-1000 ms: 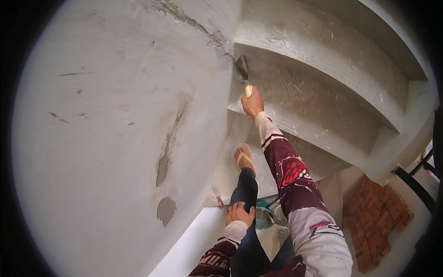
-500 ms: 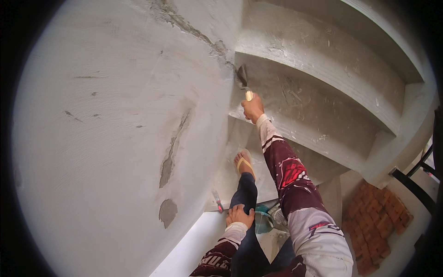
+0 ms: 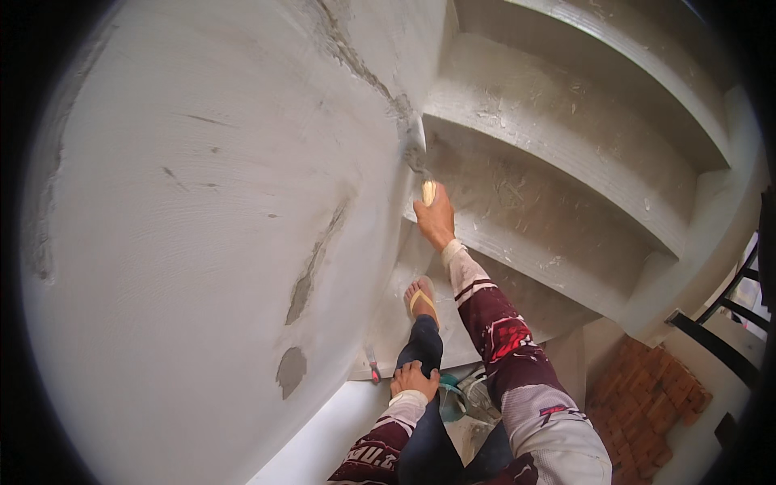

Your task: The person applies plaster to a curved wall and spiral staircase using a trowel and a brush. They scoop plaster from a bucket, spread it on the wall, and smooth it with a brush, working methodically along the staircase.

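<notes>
My right hand (image 3: pixel 436 215) grips the pale wooden handle of a metal trowel (image 3: pixel 417 160), whose blade is against the wall's rough, cracked patch (image 3: pixel 398 103) at the inner corner of a curved concrete step. Below, my left hand (image 3: pixel 414 378) rests on my dark-trousered leg with fingers spread. My foot in a yellow flip-flop (image 3: pixel 422 301) stands on a lower step. A small tool with a red-and-black handle (image 3: pixel 373 368) lies left of the leg, near that step's edge. A teal bucket (image 3: pixel 451 398) is partly hidden behind my leg.
Curved steps (image 3: pixel 566 105) rise up and right beside the pale plastered wall (image 3: pixel 178 275), which has grey filled patches. A black metal railing (image 3: pixel 711 347) is at the right. Reddish bricks (image 3: pixel 638 396) are stacked below at the lower right.
The view has shifted, so wall and steps appear lower. The trowel and my right hand are lower and slightly left, with the blade now on the wall's crack. My left hand stays on my leg.
</notes>
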A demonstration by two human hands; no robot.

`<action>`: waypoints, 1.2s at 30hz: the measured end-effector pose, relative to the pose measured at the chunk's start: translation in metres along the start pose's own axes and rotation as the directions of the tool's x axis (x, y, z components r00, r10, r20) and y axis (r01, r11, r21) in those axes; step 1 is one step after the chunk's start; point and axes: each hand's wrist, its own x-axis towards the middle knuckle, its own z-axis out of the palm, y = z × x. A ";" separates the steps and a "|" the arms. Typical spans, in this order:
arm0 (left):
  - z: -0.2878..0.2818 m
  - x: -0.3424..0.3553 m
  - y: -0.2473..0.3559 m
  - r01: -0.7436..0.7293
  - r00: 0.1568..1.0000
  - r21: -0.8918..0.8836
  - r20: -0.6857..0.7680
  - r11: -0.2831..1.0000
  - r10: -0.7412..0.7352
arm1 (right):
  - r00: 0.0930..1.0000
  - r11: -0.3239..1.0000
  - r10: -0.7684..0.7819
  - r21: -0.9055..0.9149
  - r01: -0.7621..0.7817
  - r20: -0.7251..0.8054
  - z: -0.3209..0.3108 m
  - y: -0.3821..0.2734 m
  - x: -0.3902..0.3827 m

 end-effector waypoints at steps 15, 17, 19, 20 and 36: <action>-0.082 0.038 0.001 -0.060 0.985 -0.127 -0.170 0.990 0.038 | 0.996 0.993 -0.071 0.091 0.075 -0.050 0.007 -0.114 -0.035; -0.096 0.056 -0.009 -0.084 0.969 -0.193 -0.244 0.978 0.034 | 0.999 0.979 -0.036 0.201 0.037 -0.007 0.010 -0.135 -0.041; -0.109 0.060 -0.021 -0.143 0.950 -0.241 -0.305 0.960 0.065 | 0.999 0.979 0.032 0.203 -0.033 0.007 0.011 -0.143 -0.039; -0.108 0.065 -0.020 -0.221 0.952 -0.234 -0.261 0.947 0.158 | 0.998 0.991 0.049 0.125 -0.043 -0.050 0.001 -0.147 -0.033; -0.336 -0.080 -0.070 -0.570 0.821 -0.605 -0.445 0.556 0.357 | 0.963 0.990 0.105 0.120 -0.077 -0.247 0.005 -0.205 -0.047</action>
